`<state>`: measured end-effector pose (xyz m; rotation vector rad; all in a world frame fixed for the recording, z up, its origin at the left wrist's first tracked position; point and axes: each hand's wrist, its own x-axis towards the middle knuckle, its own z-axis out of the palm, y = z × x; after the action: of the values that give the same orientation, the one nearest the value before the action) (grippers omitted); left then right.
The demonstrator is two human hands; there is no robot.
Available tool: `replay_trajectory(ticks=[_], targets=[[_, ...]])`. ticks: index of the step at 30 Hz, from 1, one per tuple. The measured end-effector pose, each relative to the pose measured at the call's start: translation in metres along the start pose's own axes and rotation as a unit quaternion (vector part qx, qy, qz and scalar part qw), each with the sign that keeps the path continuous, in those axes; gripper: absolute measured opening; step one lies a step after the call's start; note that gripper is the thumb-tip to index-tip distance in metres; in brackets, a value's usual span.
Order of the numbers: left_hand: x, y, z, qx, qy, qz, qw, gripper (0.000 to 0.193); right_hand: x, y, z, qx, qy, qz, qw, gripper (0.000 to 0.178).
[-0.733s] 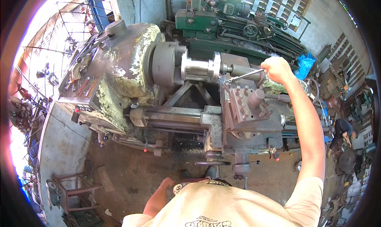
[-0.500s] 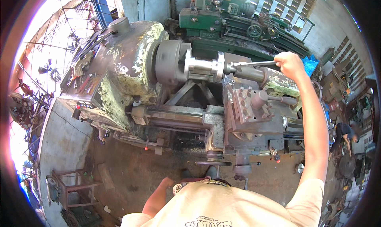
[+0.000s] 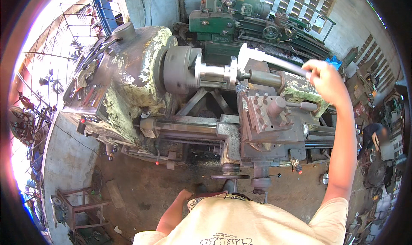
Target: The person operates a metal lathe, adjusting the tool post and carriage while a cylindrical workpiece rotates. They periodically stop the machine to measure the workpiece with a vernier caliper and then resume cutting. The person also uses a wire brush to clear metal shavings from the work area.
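Observation:
My right hand (image 3: 324, 78) is closed round the handle of a long-handled tool with a broad pale head (image 3: 251, 55). Motion blur hides its exact kind. The head hangs just right of a shiny flanged metal workpiece (image 3: 214, 72), above the tailstock centre. The workpiece sits between the grey lathe chuck (image 3: 177, 70) and the tailstock quill (image 3: 266, 78). Low by my waist is my left hand (image 3: 185, 195), away from the machine; its fingers are too small and hidden to read.
A square tool post (image 3: 270, 112) with a lever stands before the tailstock. The handwheel (image 3: 230, 177) juts toward me. Behind is a green lathe (image 3: 214, 24). A metal stand (image 3: 81, 206) is at lower left; another person (image 3: 372, 135) bends at far right.
The tool's broad head has swung up and turned, now showing its face; before, it lay level and looked thin. My right hand has shifted slightly right and down.

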<state>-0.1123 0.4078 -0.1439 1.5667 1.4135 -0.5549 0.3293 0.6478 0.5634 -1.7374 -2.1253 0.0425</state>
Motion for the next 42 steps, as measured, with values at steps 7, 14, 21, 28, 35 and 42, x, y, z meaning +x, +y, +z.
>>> replay_trajectory(ticks=[7,14,21,28,35,42], targets=[[0.020,-0.024,0.034,-0.003,0.011,0.070,0.997,0.034,-0.048,-0.045,0.066,-0.025,-0.182,-0.099,0.978,0.026],[0.018,-0.029,-0.001,0.172,-0.043,0.086,0.980,0.035,-0.018,-0.068,0.096,-0.160,-0.180,-0.022,0.970,0.017],[0.015,-0.011,-0.011,-0.130,0.000,-0.065,0.989,0.044,0.007,-0.075,0.107,-0.212,-0.170,-0.004,0.962,0.016],[0.009,-0.026,0.023,0.091,0.020,0.136,0.986,0.034,0.018,-0.070,0.071,-0.202,-0.095,0.029,0.974,0.022],[0.012,-0.024,0.018,0.032,-0.020,0.055,0.998,0.034,0.034,-0.051,0.063,-0.164,-0.151,0.007,0.975,0.016],[0.008,0.003,-0.021,-0.092,-0.017,-0.064,0.994,0.049,0.033,-0.042,0.100,-0.183,-0.181,0.028,0.966,0.016]])
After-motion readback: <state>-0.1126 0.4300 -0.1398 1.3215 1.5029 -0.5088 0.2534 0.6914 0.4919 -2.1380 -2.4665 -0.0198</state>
